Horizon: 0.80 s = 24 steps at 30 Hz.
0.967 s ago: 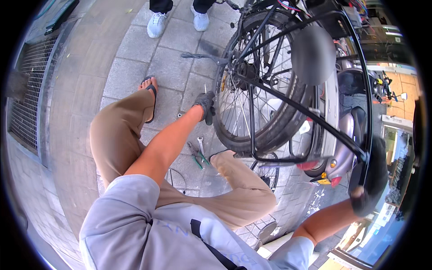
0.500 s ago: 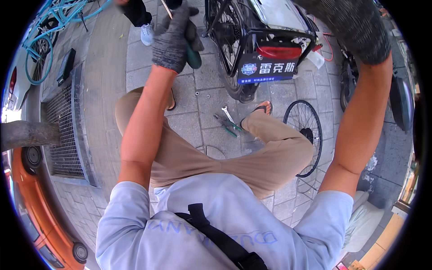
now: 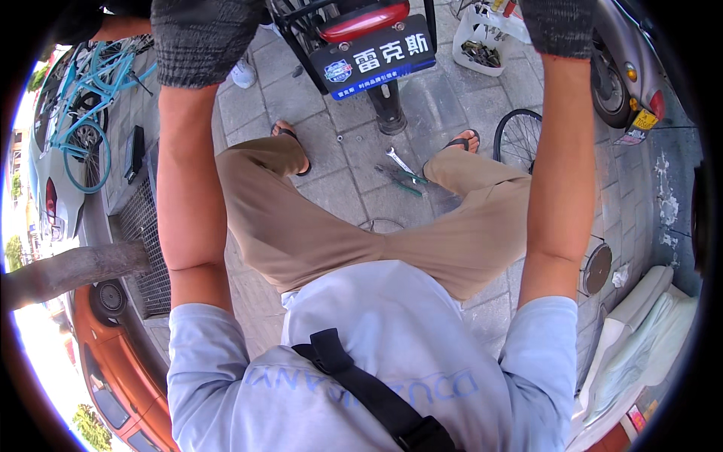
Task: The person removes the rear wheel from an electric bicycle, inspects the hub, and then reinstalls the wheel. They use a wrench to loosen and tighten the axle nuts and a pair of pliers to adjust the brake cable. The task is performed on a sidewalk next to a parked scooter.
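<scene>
My left hand (image 3: 203, 39), in a dark grey knitted glove, is raised to the upper left of the bike. My right hand (image 3: 559, 26), gloved alike, reaches past the upper edge on the right, near a white tub. The fingers of both are cut off or turned away, so what they hold is hidden. Between my arms is the rear of an electric bike, with a dark blue plate (image 3: 376, 56), a red tail light (image 3: 365, 20) and its rear tyre (image 3: 389, 113). On the paving before me lie a wrench (image 3: 399, 160) and green-handled pliers (image 3: 403, 183).
A white tub (image 3: 482, 60) of metal parts stands at the bike's right. A loose wheel (image 3: 518, 135) lies beside my right leg. A parked scooter (image 3: 629, 75) is at the far right, blue bicycles (image 3: 94, 113) at the left. Another person's shoe (image 3: 242, 74) shows behind my left arm.
My view has shifted, with the bike's rear now higher and nearer. Both hands sit farther up, partly out of frame. The green-handled tool with a thin shaft in my left hand has gone from sight.
</scene>
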Each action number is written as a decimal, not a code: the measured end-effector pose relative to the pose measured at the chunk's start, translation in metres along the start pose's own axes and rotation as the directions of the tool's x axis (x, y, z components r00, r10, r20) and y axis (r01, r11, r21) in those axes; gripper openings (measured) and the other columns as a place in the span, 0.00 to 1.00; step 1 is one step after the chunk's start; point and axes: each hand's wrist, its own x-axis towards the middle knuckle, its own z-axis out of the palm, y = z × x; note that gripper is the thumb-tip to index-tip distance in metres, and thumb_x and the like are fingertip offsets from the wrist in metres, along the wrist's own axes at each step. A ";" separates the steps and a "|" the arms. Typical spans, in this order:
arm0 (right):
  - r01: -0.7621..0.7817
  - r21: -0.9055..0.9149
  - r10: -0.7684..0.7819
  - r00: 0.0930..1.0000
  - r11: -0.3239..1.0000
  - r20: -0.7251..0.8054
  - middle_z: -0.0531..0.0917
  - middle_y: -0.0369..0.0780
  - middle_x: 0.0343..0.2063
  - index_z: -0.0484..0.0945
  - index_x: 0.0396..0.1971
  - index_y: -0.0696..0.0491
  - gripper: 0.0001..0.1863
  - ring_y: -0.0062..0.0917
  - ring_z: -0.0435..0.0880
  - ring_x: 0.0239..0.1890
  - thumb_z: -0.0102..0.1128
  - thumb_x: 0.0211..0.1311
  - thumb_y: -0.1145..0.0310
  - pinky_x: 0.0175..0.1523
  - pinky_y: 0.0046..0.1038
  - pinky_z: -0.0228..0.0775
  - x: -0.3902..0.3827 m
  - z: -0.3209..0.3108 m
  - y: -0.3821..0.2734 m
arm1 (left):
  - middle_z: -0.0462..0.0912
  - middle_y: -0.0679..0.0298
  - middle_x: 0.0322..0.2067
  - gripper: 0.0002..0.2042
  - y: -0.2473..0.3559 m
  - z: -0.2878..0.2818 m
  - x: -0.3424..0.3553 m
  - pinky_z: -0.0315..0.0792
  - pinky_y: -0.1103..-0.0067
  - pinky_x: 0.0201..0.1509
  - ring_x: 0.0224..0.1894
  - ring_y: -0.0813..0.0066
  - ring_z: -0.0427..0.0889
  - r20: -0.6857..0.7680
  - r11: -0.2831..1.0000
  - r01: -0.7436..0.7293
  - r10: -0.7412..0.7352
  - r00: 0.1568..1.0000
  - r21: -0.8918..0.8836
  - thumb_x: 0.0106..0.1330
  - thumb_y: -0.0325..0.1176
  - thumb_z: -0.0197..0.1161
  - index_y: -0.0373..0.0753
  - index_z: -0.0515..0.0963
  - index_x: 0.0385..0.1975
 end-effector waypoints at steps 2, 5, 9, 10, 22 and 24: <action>-0.174 -0.049 0.178 0.980 0.984 0.089 0.86 0.44 0.36 0.83 0.44 0.56 0.14 0.31 0.84 0.37 0.64 0.64 0.62 0.45 0.28 0.76 -0.039 -0.006 0.054 | 0.84 0.63 0.32 0.10 -0.036 -0.041 0.017 0.74 0.79 0.28 0.24 0.75 0.79 0.218 0.714 -0.458 0.407 0.887 0.530 0.72 0.37 0.62 0.37 0.81 0.44; -0.401 -0.269 0.438 0.894 0.875 0.092 0.87 0.49 0.35 0.85 0.41 0.55 0.16 0.41 0.86 0.39 0.63 0.62 0.58 0.48 0.35 0.76 -0.135 -0.027 0.157 | 0.87 0.61 0.34 0.12 -0.056 -0.046 0.029 0.75 0.79 0.26 0.26 0.72 0.83 0.223 0.639 -0.563 0.534 0.815 0.524 0.74 0.37 0.61 0.38 0.82 0.47; -0.188 -0.902 0.915 0.185 0.390 0.357 0.86 0.49 0.44 0.84 0.45 0.55 0.20 0.43 0.85 0.49 0.57 0.60 0.57 0.54 0.37 0.75 -0.266 -0.030 0.232 | 0.84 0.62 0.25 0.16 -0.035 -0.030 0.008 0.71 0.81 0.22 0.21 0.76 0.80 -0.093 0.962 0.102 -0.081 0.992 0.252 0.72 0.43 0.61 0.36 0.84 0.43; -0.270 -0.891 0.931 0.073 0.364 0.358 0.81 0.49 0.55 0.83 0.51 0.52 0.24 0.45 0.80 0.58 0.56 0.56 0.59 0.61 0.37 0.71 -0.304 -0.033 0.259 | 0.83 0.61 0.24 0.16 -0.034 -0.021 0.011 0.71 0.80 0.22 0.20 0.74 0.80 -0.136 0.970 0.078 -0.047 0.990 0.230 0.72 0.44 0.60 0.35 0.84 0.42; 0.014 -0.945 0.942 0.080 0.327 0.327 0.81 0.46 0.51 0.77 0.53 0.49 0.17 0.41 0.83 0.52 0.54 0.66 0.64 0.52 0.46 0.75 -0.460 -0.004 0.264 | 0.81 0.47 0.18 0.50 -0.031 -0.036 0.023 0.79 0.70 0.25 0.19 0.55 0.82 -0.194 0.991 0.105 -0.088 0.977 0.080 0.63 0.74 0.33 0.19 0.80 0.33; 0.106 -0.966 0.945 0.206 0.235 0.253 0.82 0.43 0.48 0.80 0.49 0.49 0.15 0.41 0.83 0.50 0.50 0.69 0.61 0.51 0.48 0.74 -0.514 0.001 0.290 | 0.82 0.51 0.20 0.44 -0.035 -0.005 0.030 0.75 0.70 0.28 0.21 0.58 0.82 -0.171 0.999 0.027 -0.034 0.985 -0.043 0.65 0.69 0.35 0.24 0.80 0.30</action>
